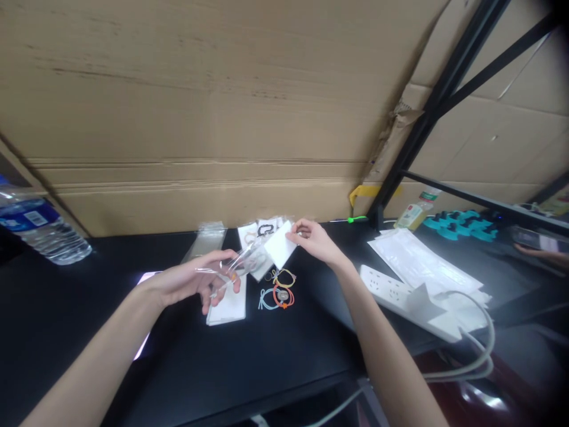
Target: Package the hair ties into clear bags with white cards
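Note:
My left hand (195,281) is closed on a clear plastic bag (242,264) held just above the black table (66,314). My right hand (313,239) pinches the corner of a white card (280,244) next to the bag's open end. Under the left hand lies a stack of white cards (229,305). Several coloured hair ties (279,289) lie loose on the table between my hands. Further back are more white cards with a black tie (265,229) on them.
A pile of clear bags (205,240) lies at the back. A water bottle (42,228) lies far left. A white power strip (391,290) with cable, white packets (420,261), teal parts (460,224) and a small bottle (415,210) sit right. Cardboard (200,107) walls the back.

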Demonstrator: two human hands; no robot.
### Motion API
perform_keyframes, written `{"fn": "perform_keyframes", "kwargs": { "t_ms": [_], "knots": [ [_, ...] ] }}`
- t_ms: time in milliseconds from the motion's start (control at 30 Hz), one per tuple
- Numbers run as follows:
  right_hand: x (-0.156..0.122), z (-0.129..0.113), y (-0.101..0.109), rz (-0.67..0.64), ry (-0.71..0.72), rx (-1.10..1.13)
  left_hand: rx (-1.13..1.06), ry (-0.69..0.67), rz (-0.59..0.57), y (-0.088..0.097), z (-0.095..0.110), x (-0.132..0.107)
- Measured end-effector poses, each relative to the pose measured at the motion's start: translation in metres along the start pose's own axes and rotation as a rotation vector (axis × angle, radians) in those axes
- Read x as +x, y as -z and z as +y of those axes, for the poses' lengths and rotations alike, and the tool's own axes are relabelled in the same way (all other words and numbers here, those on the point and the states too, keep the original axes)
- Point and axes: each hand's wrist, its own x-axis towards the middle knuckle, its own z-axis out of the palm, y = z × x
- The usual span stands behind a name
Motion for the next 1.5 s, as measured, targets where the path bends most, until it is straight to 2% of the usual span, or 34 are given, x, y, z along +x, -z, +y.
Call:
{"fn": "perform_keyframes", "kwargs": {
  "t_ms": [100, 200, 267, 367, 500, 600, 767, 967, 1100, 1167, 1300, 1367, 1433, 1500],
  "knots": [
    [-0.004, -0.002, 0.007, -0.171, -0.015, -0.039, -0.116, 0.041, 0.046, 0.003, -0.004, 0.002],
    [-0.009, -0.006, 0.009, -0.339, -0.094, -0.025, -0.208, 0.007, 0.086, 0.006, -0.004, 0.005],
    [-0.011, -0.010, 0.004, -0.408, -0.105, 0.026, -0.287, -0.005, 0.095, 0.007, -0.002, 0.005],
    [-0.014, -0.017, -0.020, -0.446, -0.041, 0.054, -0.421, -0.055, 0.055, 0.010, 0.002, 0.004],
    [-0.018, -0.031, -0.062, -0.405, 0.092, -0.053, -0.514, -0.193, -0.014, 0.011, 0.010, 0.000],
    [-0.019, -0.040, -0.084, -0.377, 0.143, -0.079, -0.523, -0.232, -0.014, 0.007, 0.014, -0.001],
    [-0.019, -0.041, -0.100, -0.345, 0.147, -0.176, -0.526, -0.221, -0.023, 0.001, 0.016, 0.002],
    [-0.020, -0.042, -0.113, -0.285, 0.219, -0.282, -0.526, -0.248, -0.084, 0.007, 0.008, 0.005],
    [-0.019, -0.043, -0.111, -0.271, 0.239, -0.338, -0.488, -0.204, -0.012, 0.008, 0.006, 0.003],
    [-0.018, -0.042, -0.102, -0.202, 0.226, -0.373, -0.479, -0.165, 0.012, 0.007, 0.007, 0.001],
    [-0.017, -0.046, -0.077, 0.191, 0.139, -0.364, -0.453, -0.111, 0.052, 0.003, 0.011, 0.000],
    [-0.017, -0.050, -0.067, 0.312, 0.130, -0.293, -0.427, -0.093, 0.070, 0.000, 0.011, 0.000],
    [-0.019, -0.055, -0.062, 0.304, 0.138, -0.212, -0.394, -0.072, 0.073, -0.002, 0.011, 0.002],
    [-0.021, -0.059, -0.061, 0.225, 0.146, -0.144, -0.354, -0.065, 0.058, -0.004, 0.011, 0.003]
  ]
}}
